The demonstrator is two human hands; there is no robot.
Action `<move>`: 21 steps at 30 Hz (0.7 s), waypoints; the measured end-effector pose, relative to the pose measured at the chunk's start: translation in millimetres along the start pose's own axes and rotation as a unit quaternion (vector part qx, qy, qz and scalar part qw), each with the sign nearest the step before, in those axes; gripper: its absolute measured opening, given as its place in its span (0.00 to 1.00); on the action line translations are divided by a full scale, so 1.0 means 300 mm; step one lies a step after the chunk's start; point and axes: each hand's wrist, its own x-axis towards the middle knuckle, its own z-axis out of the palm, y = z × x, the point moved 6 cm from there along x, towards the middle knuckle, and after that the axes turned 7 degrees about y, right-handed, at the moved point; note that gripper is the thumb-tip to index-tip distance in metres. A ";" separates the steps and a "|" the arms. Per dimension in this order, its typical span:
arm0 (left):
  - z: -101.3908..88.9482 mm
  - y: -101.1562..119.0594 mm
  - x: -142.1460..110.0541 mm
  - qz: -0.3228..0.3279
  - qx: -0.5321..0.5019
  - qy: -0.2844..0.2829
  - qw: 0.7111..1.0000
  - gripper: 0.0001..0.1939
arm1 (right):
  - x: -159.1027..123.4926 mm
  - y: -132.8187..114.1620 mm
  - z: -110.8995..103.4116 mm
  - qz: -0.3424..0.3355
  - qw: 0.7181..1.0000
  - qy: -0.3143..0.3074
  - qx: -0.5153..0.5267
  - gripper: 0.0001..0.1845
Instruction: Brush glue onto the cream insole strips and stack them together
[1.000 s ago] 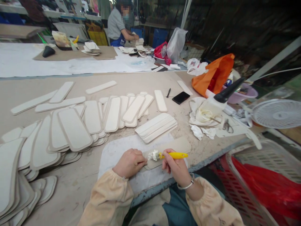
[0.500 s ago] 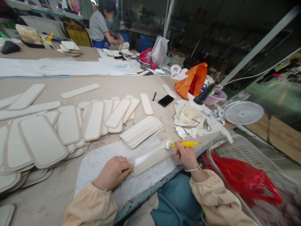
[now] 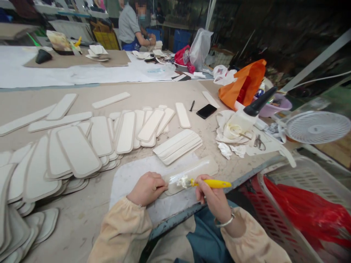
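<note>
My left hand [image 3: 148,188] is curled, its fingertips pressing down the near end of a long beige strip [image 3: 201,167] that lies on a white sheet [image 3: 128,175] at the table's front edge. The strip looks wet and shiny. My right hand [image 3: 212,197] grips a yellow-handled brush [image 3: 214,183]; its white, glue-laden bristles rest on the strip close to my left fingers.
Overlapping white padded pieces [image 3: 79,149] cover the table to the left, with a neat stack of strips [image 3: 178,145] behind my hands. A glue bottle [image 3: 248,115], phone [image 3: 206,111], orange bag [image 3: 244,86], fan [image 3: 318,127] and red-lined basket [image 3: 301,204] sit to the right. Another person [image 3: 134,25] works at the far table.
The brush has travelled from the strip's far right end back toward my left hand. The left hand has kept its hold on the strip's near end.
</note>
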 end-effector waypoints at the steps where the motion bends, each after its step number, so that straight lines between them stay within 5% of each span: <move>1: -0.001 0.002 0.000 0.001 0.002 0.000 1.000 0.13 | -0.012 0.007 0.039 0.009 1.000 -0.023 -0.001 0.16; 4: -0.005 0.007 0.001 0.005 0.008 0.003 1.000 0.13 | -0.017 0.025 0.098 0.020 0.998 -0.062 -0.020 0.17; 7: -0.009 0.010 0.003 0.005 0.004 0.002 1.000 0.13 | 0.007 0.030 0.073 0.012 0.998 -0.054 -0.044 0.17; 21: 0.002 0.001 0.005 0.010 -0.016 0.001 1.000 0.15 | 0.171 0.011 -0.305 -0.048 0.982 0.112 -0.144 0.21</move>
